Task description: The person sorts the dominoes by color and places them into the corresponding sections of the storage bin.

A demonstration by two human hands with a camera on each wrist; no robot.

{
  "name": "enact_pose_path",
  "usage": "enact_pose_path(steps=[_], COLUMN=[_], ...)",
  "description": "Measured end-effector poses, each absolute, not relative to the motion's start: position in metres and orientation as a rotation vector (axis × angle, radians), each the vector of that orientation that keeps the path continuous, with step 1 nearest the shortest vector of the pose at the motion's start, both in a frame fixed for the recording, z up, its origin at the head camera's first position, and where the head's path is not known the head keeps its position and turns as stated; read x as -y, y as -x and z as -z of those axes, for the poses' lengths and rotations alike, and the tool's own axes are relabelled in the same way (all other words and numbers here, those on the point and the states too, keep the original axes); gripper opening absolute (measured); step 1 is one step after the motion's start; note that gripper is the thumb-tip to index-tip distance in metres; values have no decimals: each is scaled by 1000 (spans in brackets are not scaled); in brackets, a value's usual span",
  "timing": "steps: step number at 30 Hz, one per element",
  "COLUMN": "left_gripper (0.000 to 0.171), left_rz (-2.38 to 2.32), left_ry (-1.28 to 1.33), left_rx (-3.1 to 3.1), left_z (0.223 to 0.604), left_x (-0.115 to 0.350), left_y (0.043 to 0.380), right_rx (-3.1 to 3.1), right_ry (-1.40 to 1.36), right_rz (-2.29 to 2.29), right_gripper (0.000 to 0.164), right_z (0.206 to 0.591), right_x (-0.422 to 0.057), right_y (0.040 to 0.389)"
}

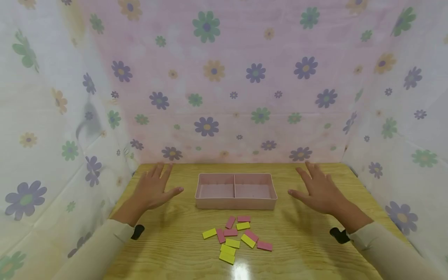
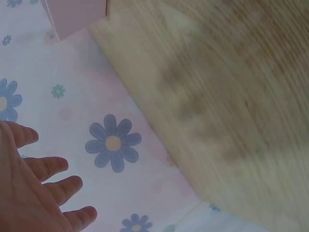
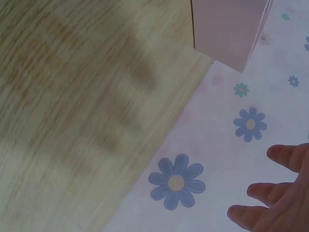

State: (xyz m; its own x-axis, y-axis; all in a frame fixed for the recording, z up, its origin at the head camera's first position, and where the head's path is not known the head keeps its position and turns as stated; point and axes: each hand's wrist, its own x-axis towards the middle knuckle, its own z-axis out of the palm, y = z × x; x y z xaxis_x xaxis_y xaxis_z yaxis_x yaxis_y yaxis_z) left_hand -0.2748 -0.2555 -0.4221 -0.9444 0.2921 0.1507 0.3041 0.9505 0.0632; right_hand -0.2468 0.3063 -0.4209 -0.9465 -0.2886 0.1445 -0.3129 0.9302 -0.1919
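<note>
A pink two-compartment box (image 1: 235, 204) stands on the table, a thin divider splitting its bare inside. In front of it lie several small flat tiles, some yellow, such as the yellow tile (image 1: 209, 233), others pink, such as the pink tile (image 1: 265, 246). A few overlap. My left hand (image 1: 153, 189) hovers left of the box with spread fingers, holding nothing. On the right side, my right hand (image 1: 319, 191) is likewise spread above the table and apart from the box. In the left wrist view the box's side (image 2: 79, 17) shows at the top; the right wrist view has its other side (image 3: 229, 31).
The wood-grain table (image 1: 168, 249) reaches back to a flower-patterned cloth (image 1: 234, 77), which also hangs along both sides. A bright reflection lies at the front of the tabletop. Dark bands (image 1: 138, 232) show at both wrists.
</note>
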Motion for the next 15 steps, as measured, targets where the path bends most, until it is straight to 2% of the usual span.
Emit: enact_pose_path(steps=[9,15], left_gripper=[100,97], left_rz=[456,810], left_ry=[468,477], left_rx=[2970,2933], left_z=[434,444], left_x=[250,243], left_y=[277,276], right_rx=[2882,2809], right_ry=[-562,-654], right_rz=[-453,-515], right_gripper=[78,50], right_z=[434,436], right_x=[-297,-285], right_y=[244,238])
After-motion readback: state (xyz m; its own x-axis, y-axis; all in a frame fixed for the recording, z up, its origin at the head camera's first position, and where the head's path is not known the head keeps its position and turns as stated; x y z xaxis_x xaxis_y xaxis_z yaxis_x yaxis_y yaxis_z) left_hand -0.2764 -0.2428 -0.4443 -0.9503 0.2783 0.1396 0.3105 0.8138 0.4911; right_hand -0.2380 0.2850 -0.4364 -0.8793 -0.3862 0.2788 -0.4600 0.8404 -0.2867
